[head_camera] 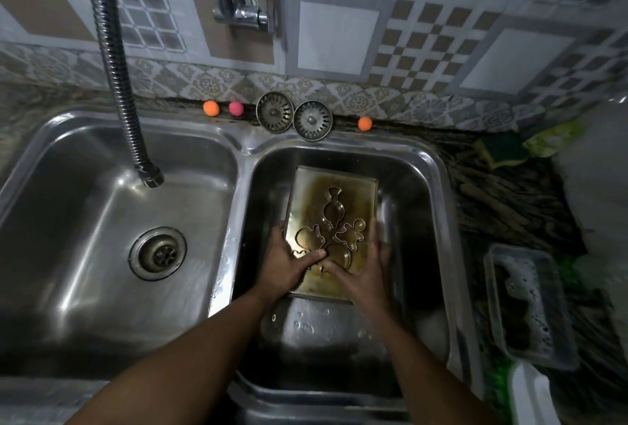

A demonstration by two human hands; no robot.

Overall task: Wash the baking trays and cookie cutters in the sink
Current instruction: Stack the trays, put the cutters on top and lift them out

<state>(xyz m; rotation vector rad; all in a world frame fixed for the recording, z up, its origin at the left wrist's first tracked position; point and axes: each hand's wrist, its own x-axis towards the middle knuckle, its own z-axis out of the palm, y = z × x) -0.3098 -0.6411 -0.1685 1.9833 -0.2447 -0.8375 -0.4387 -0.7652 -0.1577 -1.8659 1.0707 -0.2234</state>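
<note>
A stained metal baking tray (356, 191) lies in the right basin of the double sink (428, 186). Several metal cookie cutters rest in it: a candy shape (333, 207), a gingerbread figure (351, 234), another shape (307, 237) at its left and a round one (339, 254). My left hand (289, 263) grips the tray's left edge, thumb lying over the cutters. My right hand (362, 270) grips the tray's right edge, thumb inside the tray. The tray's near corners are hidden under both hands.
A flexible metal faucet hose (119, 84) hangs over the left basin (102, 220) with its drain (158, 253). Two sink strainers (294, 116) and small coloured balls (210, 108) sit on the back ledge. At right are a sponge (503, 151) and a plastic container of suds (526, 302).
</note>
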